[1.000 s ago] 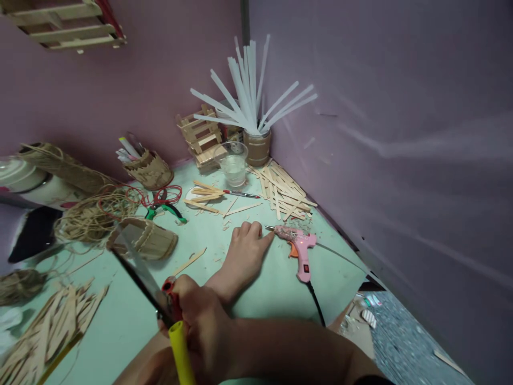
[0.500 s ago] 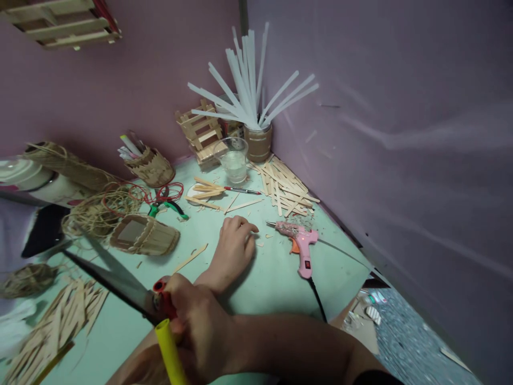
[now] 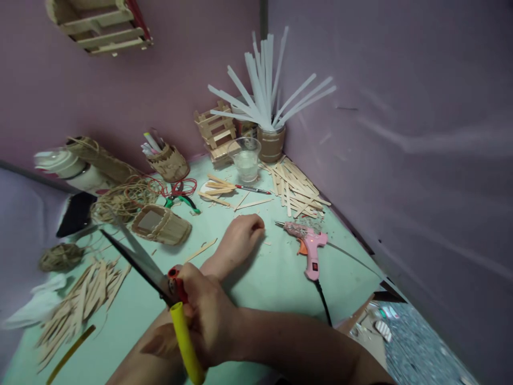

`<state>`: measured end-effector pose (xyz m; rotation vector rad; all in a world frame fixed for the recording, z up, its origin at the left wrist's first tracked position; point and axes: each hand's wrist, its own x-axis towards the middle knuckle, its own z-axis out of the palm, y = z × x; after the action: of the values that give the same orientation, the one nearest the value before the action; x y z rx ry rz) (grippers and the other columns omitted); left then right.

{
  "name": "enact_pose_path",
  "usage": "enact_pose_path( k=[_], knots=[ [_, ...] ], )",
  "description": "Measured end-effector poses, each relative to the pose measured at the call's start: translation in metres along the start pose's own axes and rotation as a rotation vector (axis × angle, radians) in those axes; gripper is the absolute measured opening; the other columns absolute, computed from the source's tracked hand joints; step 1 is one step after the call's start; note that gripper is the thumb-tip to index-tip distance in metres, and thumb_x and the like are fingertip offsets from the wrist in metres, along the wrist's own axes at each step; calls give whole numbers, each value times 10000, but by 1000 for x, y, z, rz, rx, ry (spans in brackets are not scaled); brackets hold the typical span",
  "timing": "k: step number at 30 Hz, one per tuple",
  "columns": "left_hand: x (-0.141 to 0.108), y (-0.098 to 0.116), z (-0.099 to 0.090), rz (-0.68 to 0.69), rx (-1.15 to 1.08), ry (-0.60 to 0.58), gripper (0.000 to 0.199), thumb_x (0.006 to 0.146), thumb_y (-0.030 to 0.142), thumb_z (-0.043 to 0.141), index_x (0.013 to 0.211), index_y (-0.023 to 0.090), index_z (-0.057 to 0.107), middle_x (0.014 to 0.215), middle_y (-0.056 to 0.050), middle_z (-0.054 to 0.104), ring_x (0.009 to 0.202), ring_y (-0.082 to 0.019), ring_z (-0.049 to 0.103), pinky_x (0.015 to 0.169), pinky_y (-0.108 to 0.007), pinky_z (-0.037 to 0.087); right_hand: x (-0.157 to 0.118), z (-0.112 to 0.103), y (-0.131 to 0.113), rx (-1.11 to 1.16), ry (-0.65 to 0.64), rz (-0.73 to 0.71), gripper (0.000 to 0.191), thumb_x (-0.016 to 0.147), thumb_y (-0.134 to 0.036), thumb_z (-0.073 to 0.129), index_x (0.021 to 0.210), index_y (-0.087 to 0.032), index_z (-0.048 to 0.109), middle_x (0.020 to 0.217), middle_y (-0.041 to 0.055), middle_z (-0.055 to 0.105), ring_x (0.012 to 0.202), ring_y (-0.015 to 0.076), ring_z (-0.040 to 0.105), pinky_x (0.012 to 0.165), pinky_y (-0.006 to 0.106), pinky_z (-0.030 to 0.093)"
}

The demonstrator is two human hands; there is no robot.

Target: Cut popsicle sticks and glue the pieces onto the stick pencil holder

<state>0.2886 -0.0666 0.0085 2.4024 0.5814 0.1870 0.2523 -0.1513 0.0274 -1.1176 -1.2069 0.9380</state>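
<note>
My right hand [image 3: 212, 321] is wrapped round shears [image 3: 158, 286] with a red fitting and a yellow handle. Their dark blades point up and left over the table, apart from each other. Under that wrist crosses my left forearm. My left hand [image 3: 242, 235] rests on the table with its fingers curled in. Whatever they hold, if anything, is hidden. Just right of it lies a pink glue gun [image 3: 308, 243], its nozzle toward my left hand. A single wooden stick [image 3: 200, 250] lies beside my left wrist.
Craft sticks [image 3: 296, 187] lie piled at the right wall. Behind stand a plastic cup [image 3: 246, 166] and a pot [image 3: 272, 144] of white glue sticks. A small wooden basket [image 3: 160, 227], green pliers [image 3: 182, 202] and twine [image 3: 120, 200] are left. Split sticks [image 3: 84, 305] lie front left.
The view has turned left, so things appear further right. My left hand's fingers have curled in; a small wood scrap near them no longer shows. My right hand keeps hold of the shears.
</note>
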Motion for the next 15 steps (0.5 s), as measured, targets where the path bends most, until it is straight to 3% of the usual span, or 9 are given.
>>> enact_pose_path(
  k=[3, 6, 9, 15],
  knots=[
    [-12, -12, -28, -67, -67, 137, 121, 827, 235, 529, 858, 210, 642, 849, -16, 673, 788, -164, 589, 735, -290, 449, -3, 3, -3, 138, -27, -73, 547, 659, -558, 721, 991, -228, 437, 652, -60, 532, 489, 102, 468, 410, 202, 351],
    [-26, -23, -44, -153, -106, 190, 144, 821, 277, 547, 844, 208, 671, 881, -21, 701, 812, -166, 612, 736, -275, 462, -6, 6, -5, 157, -30, -109, 512, 691, -582, 666, 968, -217, 436, 691, -37, 549, 542, 112, 509, 448, 201, 385],
    [-33, -31, -43, -227, -163, 204, 183, 820, 315, 552, 848, 200, 692, 876, -28, 719, 797, -171, 628, 720, -273, 480, -8, 9, -6, 114, -46, -102, 515, 696, -581, 650, 975, -207, 432, 732, -17, 578, 605, 129, 557, 502, 206, 431],
    [-32, -42, -28, -153, -241, 92, 234, 843, 312, 523, 895, 201, 722, 1001, -47, 727, 954, -196, 640, 889, -315, 474, -7, 11, -6, 99, -89, -32, 495, 692, -567, 652, 954, -212, 429, 702, -34, 551, 570, 121, 533, 505, 211, 426]
  ],
)
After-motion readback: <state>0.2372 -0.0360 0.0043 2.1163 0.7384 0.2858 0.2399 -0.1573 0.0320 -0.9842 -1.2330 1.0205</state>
